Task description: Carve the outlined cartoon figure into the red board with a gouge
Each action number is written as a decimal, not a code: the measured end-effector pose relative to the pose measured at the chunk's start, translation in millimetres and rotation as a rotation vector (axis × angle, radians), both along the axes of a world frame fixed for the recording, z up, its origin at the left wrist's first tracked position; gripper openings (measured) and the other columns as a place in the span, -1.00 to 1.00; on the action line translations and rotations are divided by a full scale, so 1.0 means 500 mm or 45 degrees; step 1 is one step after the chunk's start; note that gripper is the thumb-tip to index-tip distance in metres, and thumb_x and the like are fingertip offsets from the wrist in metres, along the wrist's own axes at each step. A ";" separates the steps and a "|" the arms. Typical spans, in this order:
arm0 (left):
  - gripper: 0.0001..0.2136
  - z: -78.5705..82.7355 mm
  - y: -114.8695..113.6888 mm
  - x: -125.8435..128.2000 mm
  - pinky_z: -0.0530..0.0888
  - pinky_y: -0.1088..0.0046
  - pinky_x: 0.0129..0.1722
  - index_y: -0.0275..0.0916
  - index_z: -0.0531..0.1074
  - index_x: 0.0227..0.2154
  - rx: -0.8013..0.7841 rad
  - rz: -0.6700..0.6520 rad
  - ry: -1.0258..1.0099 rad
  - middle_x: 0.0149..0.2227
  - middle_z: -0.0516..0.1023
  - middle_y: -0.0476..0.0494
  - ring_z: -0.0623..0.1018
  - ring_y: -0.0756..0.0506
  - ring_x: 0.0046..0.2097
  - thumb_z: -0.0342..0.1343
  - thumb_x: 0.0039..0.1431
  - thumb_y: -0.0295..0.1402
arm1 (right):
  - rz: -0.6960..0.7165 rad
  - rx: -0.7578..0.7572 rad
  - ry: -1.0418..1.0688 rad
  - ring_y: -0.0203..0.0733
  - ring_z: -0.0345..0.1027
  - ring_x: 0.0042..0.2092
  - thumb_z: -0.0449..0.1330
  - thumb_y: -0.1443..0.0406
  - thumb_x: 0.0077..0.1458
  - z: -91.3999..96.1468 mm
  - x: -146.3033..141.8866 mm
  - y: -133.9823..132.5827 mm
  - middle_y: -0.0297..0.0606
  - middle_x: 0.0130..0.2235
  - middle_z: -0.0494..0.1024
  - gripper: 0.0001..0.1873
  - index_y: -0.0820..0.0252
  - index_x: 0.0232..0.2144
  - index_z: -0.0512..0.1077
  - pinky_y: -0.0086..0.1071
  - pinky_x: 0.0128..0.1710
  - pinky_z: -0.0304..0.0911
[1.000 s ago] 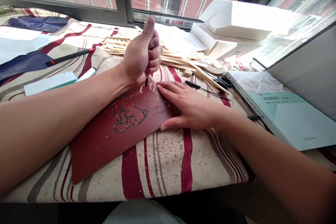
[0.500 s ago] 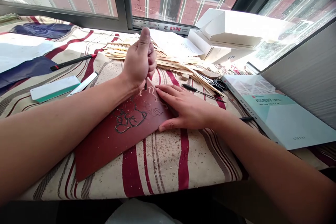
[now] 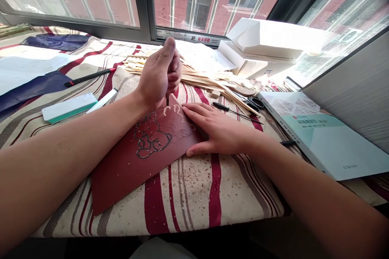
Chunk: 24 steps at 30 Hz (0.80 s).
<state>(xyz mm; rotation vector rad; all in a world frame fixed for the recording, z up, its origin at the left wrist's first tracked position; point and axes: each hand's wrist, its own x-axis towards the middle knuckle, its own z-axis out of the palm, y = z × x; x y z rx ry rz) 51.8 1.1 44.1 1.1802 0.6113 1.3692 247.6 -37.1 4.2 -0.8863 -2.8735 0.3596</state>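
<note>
Striped cloth (image 3: 194, 194) covers the window desk; red lino sheet (image 3: 121, 178) lies mid-cloth, design part-cut. L grip (image 3: 158, 77) shut firm round gouge (image 3: 167, 102), tip down at sheet for control; R grip (image 3: 219, 129) open, flat, pinning sheet steady.

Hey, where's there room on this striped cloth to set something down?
In front of the right hand: the shaving-dusted striped cloth, between the dark-red carved sheet and the pale-green book. Crowded behind that hand: pale wooden strips, black scissors.
</note>
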 end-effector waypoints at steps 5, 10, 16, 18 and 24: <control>-0.46 -0.006 -0.003 0.004 -0.08 0.52 -0.65 -0.20 0.22 -0.62 -0.003 0.010 0.075 -0.66 0.04 0.10 -0.01 0.10 -0.64 0.13 0.45 -0.03 | 0.005 0.016 -0.018 0.41 0.05 0.51 0.12 -0.40 0.14 0.001 0.000 -0.001 0.32 0.50 0.14 0.30 0.54 0.50 0.07 0.31 0.46 0.09; -0.60 -0.016 -0.002 0.007 -0.17 0.45 -0.64 -0.16 0.37 -0.52 0.101 -0.047 0.078 -0.68 0.02 0.13 -0.08 0.07 -0.65 0.20 0.34 -0.04 | 0.010 0.008 0.010 0.39 0.07 0.50 0.16 -0.39 0.14 0.000 0.000 -0.001 0.33 0.49 0.16 0.28 0.50 0.50 0.08 0.32 0.46 0.09; -0.42 -0.009 0.009 0.008 -0.13 0.52 -0.66 -0.20 0.21 -0.62 0.007 -0.166 0.146 -0.69 -0.03 0.13 -0.07 0.13 -0.67 -0.01 0.49 0.04 | 0.011 0.005 0.000 0.38 0.05 0.51 0.18 -0.37 0.14 0.001 -0.001 0.000 0.35 0.49 0.15 0.29 0.52 0.50 0.06 0.30 0.47 0.08; -0.38 -0.006 0.012 0.011 -0.12 0.56 -0.68 -0.20 0.15 -0.64 -0.040 -0.201 0.190 -0.69 -0.01 0.12 -0.05 0.14 -0.68 -0.09 0.53 0.06 | 0.002 0.005 -0.020 0.39 0.04 0.51 0.19 -0.37 0.13 0.002 -0.003 0.000 0.37 0.48 0.15 0.31 0.56 0.50 0.04 0.29 0.47 0.08; -0.43 0.014 0.023 0.022 -0.10 0.57 -0.74 -0.19 0.15 -0.69 -0.105 -0.133 0.241 -0.72 -0.02 0.08 -0.06 0.11 -0.70 -0.26 0.53 -0.25 | -0.017 0.000 -0.023 0.38 0.02 0.52 0.19 -0.37 0.14 0.004 -0.006 -0.004 0.33 0.49 0.15 0.29 0.51 0.50 0.06 0.29 0.46 0.09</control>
